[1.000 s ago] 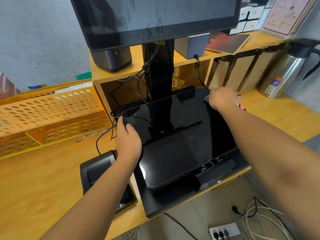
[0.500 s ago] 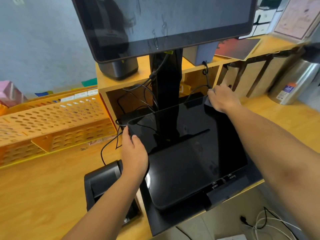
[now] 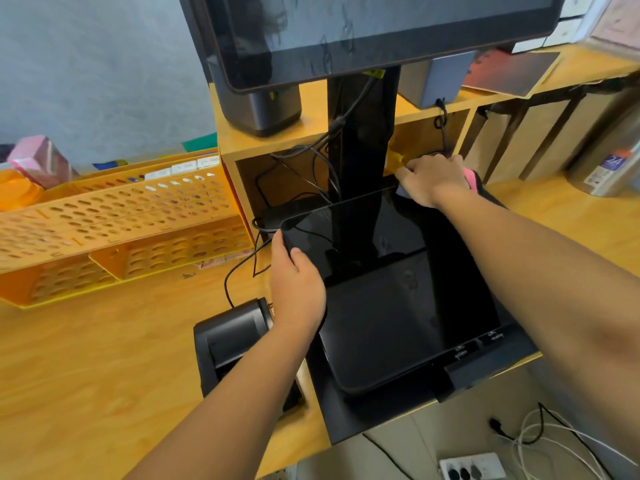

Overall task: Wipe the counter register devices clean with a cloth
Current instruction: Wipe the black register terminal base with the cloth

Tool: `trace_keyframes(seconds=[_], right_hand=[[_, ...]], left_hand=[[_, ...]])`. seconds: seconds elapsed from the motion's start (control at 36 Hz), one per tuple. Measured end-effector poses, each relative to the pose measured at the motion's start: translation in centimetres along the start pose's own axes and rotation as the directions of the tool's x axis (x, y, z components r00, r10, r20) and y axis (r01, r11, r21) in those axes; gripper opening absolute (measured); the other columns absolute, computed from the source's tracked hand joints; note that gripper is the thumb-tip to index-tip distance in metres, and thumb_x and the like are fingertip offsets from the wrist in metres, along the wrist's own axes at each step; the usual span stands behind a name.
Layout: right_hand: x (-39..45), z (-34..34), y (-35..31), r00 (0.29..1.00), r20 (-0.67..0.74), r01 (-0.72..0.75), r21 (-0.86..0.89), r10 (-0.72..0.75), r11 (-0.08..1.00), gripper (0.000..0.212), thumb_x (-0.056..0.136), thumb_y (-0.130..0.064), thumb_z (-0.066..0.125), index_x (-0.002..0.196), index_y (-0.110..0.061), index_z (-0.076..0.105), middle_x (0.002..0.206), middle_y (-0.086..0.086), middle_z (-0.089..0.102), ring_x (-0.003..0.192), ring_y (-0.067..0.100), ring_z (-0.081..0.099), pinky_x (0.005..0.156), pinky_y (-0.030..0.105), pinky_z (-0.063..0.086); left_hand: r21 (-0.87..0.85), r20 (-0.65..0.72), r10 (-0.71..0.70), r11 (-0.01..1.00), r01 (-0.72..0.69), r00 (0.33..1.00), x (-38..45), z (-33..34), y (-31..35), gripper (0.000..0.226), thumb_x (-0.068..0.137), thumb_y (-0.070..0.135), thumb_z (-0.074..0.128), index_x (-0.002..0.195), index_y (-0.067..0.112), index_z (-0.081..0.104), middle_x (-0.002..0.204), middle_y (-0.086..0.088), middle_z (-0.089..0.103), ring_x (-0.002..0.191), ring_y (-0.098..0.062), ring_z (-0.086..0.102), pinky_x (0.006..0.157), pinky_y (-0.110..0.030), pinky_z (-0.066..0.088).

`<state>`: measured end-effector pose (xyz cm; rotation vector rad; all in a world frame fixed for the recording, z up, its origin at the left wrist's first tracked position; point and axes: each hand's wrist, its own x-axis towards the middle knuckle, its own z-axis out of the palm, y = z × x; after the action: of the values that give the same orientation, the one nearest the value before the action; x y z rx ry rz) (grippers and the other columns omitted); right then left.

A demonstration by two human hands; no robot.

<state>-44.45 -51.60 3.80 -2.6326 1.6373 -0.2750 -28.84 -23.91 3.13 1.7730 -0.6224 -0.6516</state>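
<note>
The wooden counter (image 3: 86,358) stands against a grey wall (image 3: 86,64). An orange perforated organizer (image 3: 114,230) lies at left; its contents are unclear. The register's lower touchscreen (image 3: 398,289) sits tilted at the counter's near edge, a receipt printer (image 3: 232,337) just beside it. The left hand (image 3: 298,289) grips the screen's left edge. The right hand (image 3: 433,180), fingers curled, presses a cloth (image 3: 403,192) on the far edge.
</note>
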Motion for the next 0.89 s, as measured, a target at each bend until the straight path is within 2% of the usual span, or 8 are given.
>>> trace_keyframes(seconds=[0.08, 0.14, 0.25, 0.42, 0.56, 0.72, 0.78, 0.89], right_hand=[[-0.2, 0.5, -0.6, 0.999, -0.021, 0.045, 0.011, -0.045, 0.999, 0.058, 0.091, -0.058, 0.016, 0.069, -0.028, 0.06, 0.074, 0.0, 0.059, 0.077, 0.026, 0.048, 0.086, 0.043, 0.019], [-0.4, 0.6, -0.7, 0.999, -0.028, 0.044, 0.023, -0.043, 0.999, 0.054, 0.091, -0.058, 0.017, 0.067, -0.03, 0.056, 0.072, -0.003, 0.056, 0.078, 0.025, 0.048, 0.087, 0.043, 0.018], [-0.2, 0.9, -0.4, 0.999, -0.01, 0.047, 0.028, -0.047, 0.998, 0.049, 0.094, -0.058, 0.016, 0.07, -0.033, 0.051, 0.075, -0.008, 0.051, 0.08, 0.023, 0.044, 0.085, 0.044, 0.017], [-0.6, 0.3, -0.6, 0.993, 0.052, 0.103, 0.105, -0.108, 0.989, 0.042, 0.098, -0.053, 0.018, 0.077, -0.038, 0.051, 0.081, -0.015, 0.049, 0.085, 0.018, 0.044, 0.083, 0.043, 0.018], [-2.3, -0.6, -4.8, 0.956, 0.125, 0.252, 0.112, -0.266, 0.961, 0.04, 0.096, -0.05, 0.024, 0.087, -0.03, 0.056, 0.092, -0.004, 0.056, 0.091, 0.02, 0.047, 0.084, 0.042, 0.021], [-4.4, -0.5, -11.9, 0.95, 0.101, 0.29, 0.052, -0.294, 0.956, 0.035, 0.1, -0.04, 0.028, 0.086, -0.021, 0.054, 0.091, 0.001, 0.056, 0.091, 0.025, 0.05, 0.093, 0.049, 0.03], [-4.9, -0.2, -13.3, 0.954, 0.087, 0.285, 0.029, -0.286, 0.958, 0.034, 0.1, -0.039, 0.028, 0.086, -0.022, 0.052, 0.093, 0.001, 0.055, 0.092, 0.024, 0.048, 0.093, 0.05, 0.031], [-5.8, 0.1, -15.5, 0.953, 0.057, 0.296, 0.032, -0.297, 0.955, 0.029, 0.1, -0.039, 0.03, 0.084, -0.023, 0.049, 0.091, -0.002, 0.051, 0.093, 0.024, 0.047, 0.087, 0.045, 0.027]], left_hand=[[-0.008, 0.004, -0.003, 1.0, 0.003, 1.0, -0.1, 0.0, 0.0, 0.053, 0.113, 0.022, 0.03, 0.165, 0.023, 0.02, 0.165, 0.001, 0.036, 0.151, -0.018, 0.035, 0.125, -0.04, 0.03], [-0.008, 0.004, 0.003, 1.0, -0.003, 1.0, 0.0, 0.0, -0.2, 0.053, 0.113, 0.022, 0.031, 0.165, 0.022, 0.02, 0.165, 0.001, 0.036, 0.149, -0.016, 0.036, 0.123, -0.033, 0.03], [-0.015, 0.013, 0.009, 1.0, -0.009, 1.0, 0.2, 0.1, -0.3, 0.053, 0.113, 0.023, 0.031, 0.165, 0.024, 0.019, 0.168, 0.005, 0.029, 0.142, -0.004, 0.034, 0.105, -0.018, 0.024], [-0.032, 0.015, 0.004, 0.999, -0.004, 1.0, 0.3, 0.1, -0.7, 0.053, 0.113, 0.024, 0.031, 0.165, 0.026, 0.018, 0.169, 0.005, 0.027, 0.153, -0.014, 0.028, 0.111, -0.021, 0.024], [-0.013, 0.006, 0.007, 1.0, -0.007, 1.0, 0.5, 0.3, -0.8, 0.053, 0.113, 0.025, 0.03, 0.165, 0.026, 0.018, 0.168, 0.004, 0.028, 0.151, -0.021, 0.033, 0.124, -0.041, 0.03], [0.012, 0.0, 0.015, 1.0, -0.015, 1.0, 0.6, 0.4, -0.9, 0.053, 0.113, 0.026, 0.029, 0.164, 0.027, 0.018, 0.168, 0.007, 0.028, 0.152, -0.023, 0.031, 0.121, -0.034, 0.028], [0.001, 0.003, 0.01, 1.0, -0.01, 1.0, 0.5, 0.5, -1.0, 0.053, 0.113, 0.025, 0.029, 0.164, 0.026, 0.019, 0.169, 0.008, 0.027, 0.154, -0.019, 0.025, 0.112, -0.025, 0.022], [-0.039, 0.014, -0.002, 0.999, 0.003, 1.0, 0.4, 0.7, -1.0, 0.053, 0.113, 0.026, 0.03, 0.164, 0.027, 0.019, 0.167, 0.008, 0.03, 0.151, -0.016, 0.027, 0.104, -0.022, 0.022]])
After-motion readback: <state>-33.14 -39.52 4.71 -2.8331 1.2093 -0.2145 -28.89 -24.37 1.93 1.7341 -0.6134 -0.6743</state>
